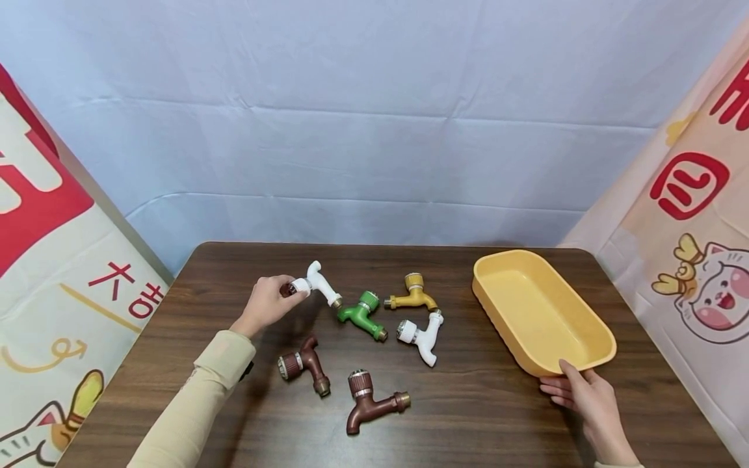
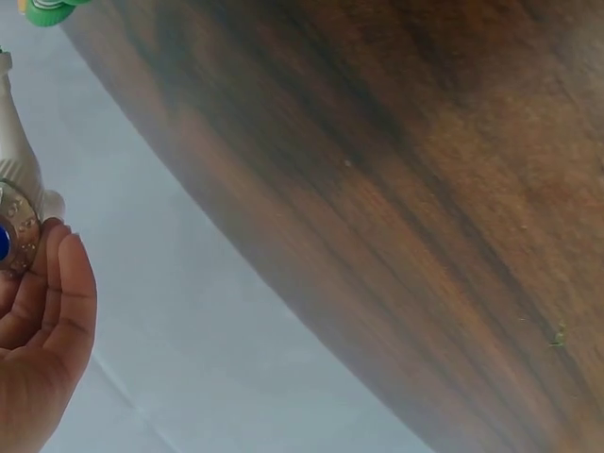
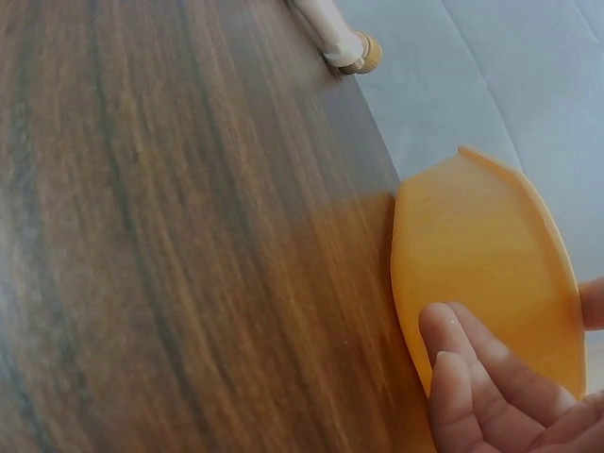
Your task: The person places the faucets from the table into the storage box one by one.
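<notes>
My left hand [image 1: 270,304] grips a white tap [image 1: 318,284] by its knob, at the back left of the table. In the left wrist view the fingers curl at the knob of that tap [image 2: 14,132], which has a blue centre. At the right, my right hand [image 1: 593,401] pinches the near end of a yellow rectangular tray [image 1: 508,341], thumb over the rim and fingers against the outer wall. The right wrist view shows those fingers [image 3: 472,377] on the outside of the tray [image 3: 481,236].
Between the hands lie a green tap [image 1: 359,316], a yellow tap [image 1: 414,297] and a second white tap [image 1: 429,338]. Two brown taps [image 1: 313,364] [image 1: 374,408] lie nearer the front. The dark wooden table [image 1: 468,416] ends at a pale cloth backdrop [image 1: 363,156].
</notes>
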The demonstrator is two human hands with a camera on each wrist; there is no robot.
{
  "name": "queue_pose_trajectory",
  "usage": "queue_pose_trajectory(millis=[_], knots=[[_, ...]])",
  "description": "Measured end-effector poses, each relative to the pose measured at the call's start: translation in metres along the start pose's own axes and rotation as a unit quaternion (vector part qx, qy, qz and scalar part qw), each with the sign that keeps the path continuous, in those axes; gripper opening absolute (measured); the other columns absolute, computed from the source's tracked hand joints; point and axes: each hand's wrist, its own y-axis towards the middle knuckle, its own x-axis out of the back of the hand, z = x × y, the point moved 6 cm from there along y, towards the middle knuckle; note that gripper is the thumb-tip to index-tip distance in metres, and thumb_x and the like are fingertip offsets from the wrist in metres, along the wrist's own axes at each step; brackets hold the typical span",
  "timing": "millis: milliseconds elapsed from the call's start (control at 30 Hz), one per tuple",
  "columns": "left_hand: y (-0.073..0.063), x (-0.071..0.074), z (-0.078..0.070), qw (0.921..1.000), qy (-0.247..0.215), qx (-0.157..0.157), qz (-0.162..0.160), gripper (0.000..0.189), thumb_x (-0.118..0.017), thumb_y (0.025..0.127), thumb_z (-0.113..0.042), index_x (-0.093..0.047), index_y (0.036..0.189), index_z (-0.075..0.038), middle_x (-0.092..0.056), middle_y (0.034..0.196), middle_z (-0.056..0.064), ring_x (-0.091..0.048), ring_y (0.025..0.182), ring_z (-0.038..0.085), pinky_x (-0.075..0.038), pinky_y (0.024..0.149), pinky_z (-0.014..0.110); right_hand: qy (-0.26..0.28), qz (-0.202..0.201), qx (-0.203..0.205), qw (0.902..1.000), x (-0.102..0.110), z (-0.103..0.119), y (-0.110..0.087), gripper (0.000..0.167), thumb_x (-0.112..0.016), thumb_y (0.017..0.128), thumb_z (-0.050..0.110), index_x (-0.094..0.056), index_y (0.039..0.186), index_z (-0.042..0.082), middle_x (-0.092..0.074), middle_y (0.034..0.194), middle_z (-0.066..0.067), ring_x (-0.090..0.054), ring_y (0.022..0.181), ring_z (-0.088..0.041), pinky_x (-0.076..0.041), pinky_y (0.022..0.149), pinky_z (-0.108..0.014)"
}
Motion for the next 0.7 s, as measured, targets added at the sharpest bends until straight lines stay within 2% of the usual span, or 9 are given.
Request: queue_pose_trajectory(millis=[367, 600, 700], knots=[[0.004, 0.003, -0.015, 0.9999, -0.011, -0.009, -0.001, 0.020, -0.069, 0.080, -0.020, -0.065, 0.087, -0.001, -0.056, 0.064, 0.000, -0.044, 0.052, 0.011, -0.037, 0.052, 0.028, 0.001, 0.000, 0.003, 1.0000, 0.000, 0.000, 0.000, 0.041, -0.039, 0.096, 0.035, -0.039, 0.116, -0.001, -0.067, 0.067, 0.002, -0.066, 0.065, -0.010, -0.052, 0.059, -0.026], [0.006, 0.002, -0.030, 0.9990, -0.025, -0.035, -0.013, 0.019, -0.069, 0.080, -0.018, -0.066, 0.088, -0.001, -0.059, 0.066, 0.001, -0.049, 0.055, 0.010, -0.040, 0.052, 0.027, -0.002, -0.001, 0.005, 1.0000, 0.000, 0.000, 0.000, 0.042, -0.039, 0.096, 0.036, -0.039, 0.117, -0.001, -0.068, 0.068, 0.002, -0.066, 0.065, -0.009, -0.052, 0.059, -0.026], [0.009, 0.002, -0.036, 0.9980, -0.026, -0.050, -0.029, 0.018, -0.070, 0.078, -0.018, -0.067, 0.086, -0.002, -0.060, 0.066, 0.001, -0.051, 0.055, 0.009, -0.042, 0.053, 0.026, -0.001, 0.000, 0.003, 1.0000, 0.000, 0.000, -0.001, 0.042, -0.039, 0.096, 0.036, -0.039, 0.117, -0.001, -0.068, 0.067, 0.002, -0.066, 0.065, -0.009, -0.052, 0.059, -0.026]])
